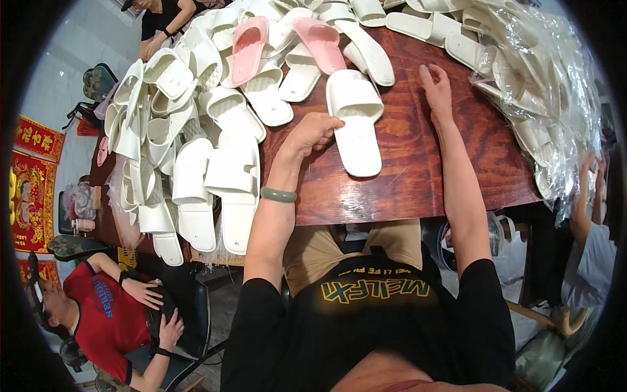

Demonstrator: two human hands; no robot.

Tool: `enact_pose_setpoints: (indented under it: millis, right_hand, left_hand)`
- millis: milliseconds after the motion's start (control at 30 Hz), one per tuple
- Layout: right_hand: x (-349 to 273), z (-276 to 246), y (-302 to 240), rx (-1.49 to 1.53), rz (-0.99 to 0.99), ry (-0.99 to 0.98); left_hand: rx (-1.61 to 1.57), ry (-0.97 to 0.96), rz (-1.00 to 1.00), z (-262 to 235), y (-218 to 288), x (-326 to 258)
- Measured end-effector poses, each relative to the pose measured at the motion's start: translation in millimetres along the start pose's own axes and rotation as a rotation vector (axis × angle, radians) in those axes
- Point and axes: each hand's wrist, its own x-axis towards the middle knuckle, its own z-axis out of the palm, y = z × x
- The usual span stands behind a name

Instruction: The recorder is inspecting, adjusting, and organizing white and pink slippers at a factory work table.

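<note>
A white slide slipper [358,147] is pinched at its left edge by my left hand [316,132], its strap end pointing away from me over the table. My left wrist wears a green bangle [278,195]. To the right of that slipper, my right hand [436,90] is above the tabletop with nothing in it, fingers apart and slightly curled. Just beyond the held slipper lie a pink slipper [321,46] and another white slipper [369,53]. A second pink slipper [249,51] rests farther left on the pile.
White slippers [196,176] are heaped along the left and far sides of the reddish wooden table [405,189]. Clear plastic bags [532,104] with white slippers cover its right side. A person in red [108,313] sits at lower left; other people are at far left and right.
</note>
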Motion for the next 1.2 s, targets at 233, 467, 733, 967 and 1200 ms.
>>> enact_pose_setpoints:
  millis: [233, 467, 733, 967, 1200]
  right_hand:
    - [-16, 23, -17, -0.2, -0.176, -0.172]
    - [10, 55, -67, -0.67, -0.222, -0.558]
    - [13, 91, -82, -1.097, -0.352, -0.827]
    - [39, -4, -111, -0.427, -0.057, -0.709]
    - [-27, -72, -131, -0.264, -0.365, -0.365]
  left_hand:
    - [0.163, -0.237, -0.025, -1, -3, -1]
    - [0.265, -0.318, -0.006, 2, -5, -2]
    - [0.307, -0.327, 0.014, -4, -4, -3]
    - [0.28, -0.335, -0.022, -24, -10, 2]
    - [0.104, -0.303, -0.04, -45, -10, 3]
